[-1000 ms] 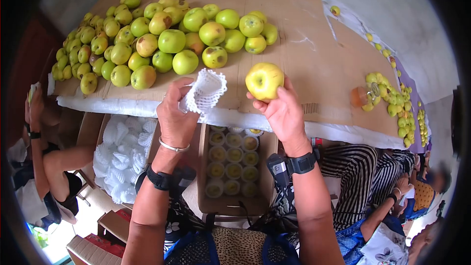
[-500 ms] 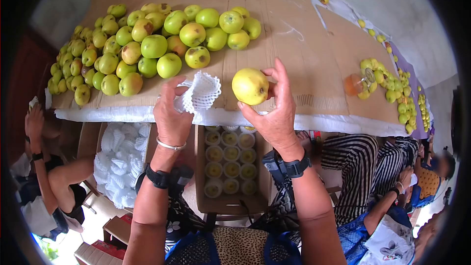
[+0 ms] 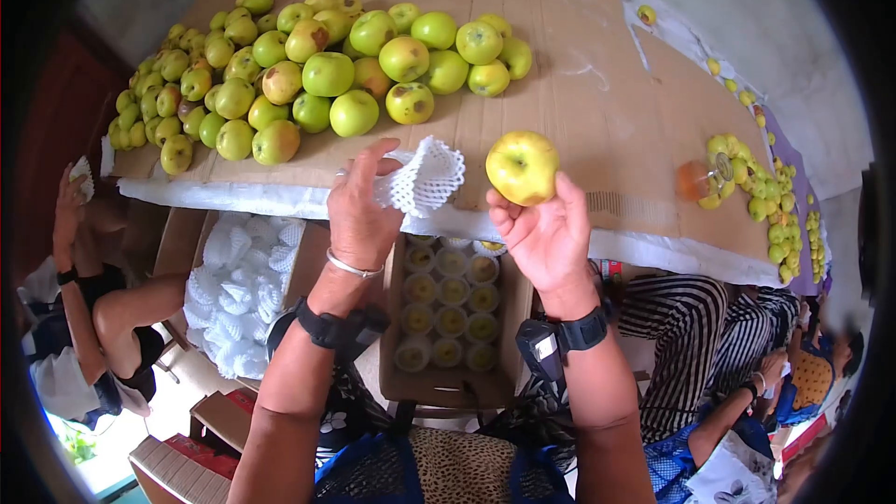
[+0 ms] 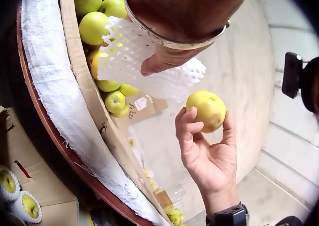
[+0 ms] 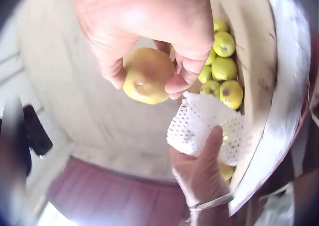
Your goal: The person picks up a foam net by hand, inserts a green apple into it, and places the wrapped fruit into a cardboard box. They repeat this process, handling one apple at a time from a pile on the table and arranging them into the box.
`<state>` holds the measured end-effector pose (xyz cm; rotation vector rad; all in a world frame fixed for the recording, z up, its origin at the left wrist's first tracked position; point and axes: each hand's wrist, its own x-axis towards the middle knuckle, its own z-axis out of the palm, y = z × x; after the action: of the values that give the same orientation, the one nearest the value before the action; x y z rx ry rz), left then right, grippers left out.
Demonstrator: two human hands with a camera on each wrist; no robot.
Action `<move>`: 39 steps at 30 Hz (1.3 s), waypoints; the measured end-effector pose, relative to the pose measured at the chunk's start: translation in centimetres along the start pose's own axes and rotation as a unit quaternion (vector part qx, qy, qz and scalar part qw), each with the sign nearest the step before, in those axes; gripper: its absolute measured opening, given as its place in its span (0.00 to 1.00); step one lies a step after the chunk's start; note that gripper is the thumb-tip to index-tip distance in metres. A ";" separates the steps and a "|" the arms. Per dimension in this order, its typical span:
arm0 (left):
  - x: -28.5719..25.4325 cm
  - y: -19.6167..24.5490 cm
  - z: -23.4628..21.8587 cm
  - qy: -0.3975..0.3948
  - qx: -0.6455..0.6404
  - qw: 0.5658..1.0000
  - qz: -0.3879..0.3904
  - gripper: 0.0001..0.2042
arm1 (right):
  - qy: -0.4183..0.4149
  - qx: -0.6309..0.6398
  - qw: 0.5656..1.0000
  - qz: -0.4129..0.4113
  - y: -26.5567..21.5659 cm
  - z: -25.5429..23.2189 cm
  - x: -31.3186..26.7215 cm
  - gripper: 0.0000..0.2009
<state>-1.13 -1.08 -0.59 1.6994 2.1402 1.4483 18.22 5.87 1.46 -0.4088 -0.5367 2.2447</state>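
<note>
My left hand (image 3: 364,219) holds a white foam net sleeve (image 3: 425,177) by its edge, and the sleeve's mouth stands spread. In the left wrist view the thumb lies against the mesh. Beside it, my right hand (image 3: 551,238) grips a yellow apple (image 3: 523,168) between thumb and fingers, above the table's front edge. A brownish patch shows on this apple (image 4: 207,110) in the left wrist view. Apple and sleeve are a short gap apart in the head view. A pile of green-yellow apples (image 3: 327,75), some with brown spots, lies on the cardboard-covered table (image 3: 579,121) beyond my hands.
Below the table edge, a carton (image 3: 457,390) holds rows of sleeved apples. Left of it, another box holds a heap of white foam sleeves (image 3: 238,299). A jar of amber liquid (image 3: 693,181) lies near more apples on the right. Other people sit on both sides.
The right hand has turned the apple, so another side faces the head camera than half a second ago. The left hand keeps the foam sleeve, its mouth now tilted more to the right.
</note>
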 end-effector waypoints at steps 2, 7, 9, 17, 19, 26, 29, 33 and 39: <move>0.0 0.0 0.1 0.002 -0.010 1.000 -0.004 0.27 | 0.000 0.070 0.997 0.027 0.2 -0.8 0.4 0.28; 0.1 -0.2 -0.5 0.010 0.003 1.000 0.004 0.26 | -0.051 0.139 0.987 0.066 0.4 -0.8 0.9 0.35; 0.0 -0.1 -0.4 0.007 -0.004 1.000 -0.004 0.27 | -0.076 0.138 0.985 0.073 0.4 -0.9 0.8 0.35; 0.0 0.1 -1.0 0.005 0.006 1.000 -0.021 0.25 | -0.026 0.025 0.999 0.011 0.3 1.2 0.5 0.29; 0.1 -0.1 -1.3 0.012 0.010 1.000 -0.020 0.25 | -0.026 -0.103 0.993 -0.054 -0.2 0.6 0.7 0.30; 0.0 0.1 -0.9 -0.008 0.006 1.000 -0.011 0.28 | 0.068 -0.435 0.877 -0.191 -0.1 0.6 0.9 0.24; -0.1 0.1 -0.8 -0.007 0.004 1.000 -0.007 0.28 | 0.057 -0.275 0.958 -0.055 -0.3 0.1 0.9 0.24; -0.1 0.5 -0.5 -0.014 -0.008 1.000 -0.014 0.28 | 0.042 -0.062 0.995 0.072 -0.9 -0.3 0.9 0.26; -0.1 0.5 -0.3 -0.012 -0.008 1.000 -0.020 0.27 | 0.011 -0.029 0.999 0.042 -1.0 -0.1 0.7 0.23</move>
<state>-0.90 -1.37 -0.08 1.6501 2.1311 1.4239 18.42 7.08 1.76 -0.4926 -0.5853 2.3057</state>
